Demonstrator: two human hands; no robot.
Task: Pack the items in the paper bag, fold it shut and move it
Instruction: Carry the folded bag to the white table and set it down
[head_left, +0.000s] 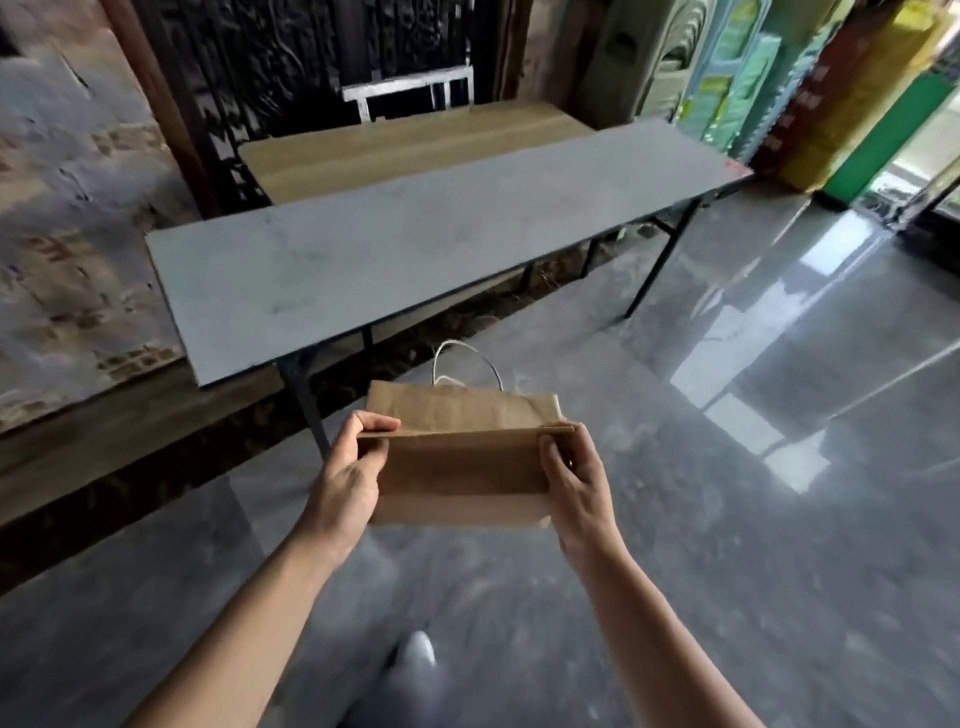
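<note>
A brown paper bag (462, 467) hangs in the air in front of me, above the floor and short of the table. Its top is folded over toward the far side, and white string handles (452, 358) stick up behind the fold. My left hand (353, 467) pinches the left end of the fold, thumb on top. My right hand (576, 478) grips the right end the same way. What is inside the bag is hidden.
A long grey folding table (415, 244) stands just ahead on black legs, with a wooden table (405, 145) behind it. A glossy grey floor (727, 467) spreads to the right. Colourful panels (831, 93) lean at the far right. My foot (415, 654) shows below.
</note>
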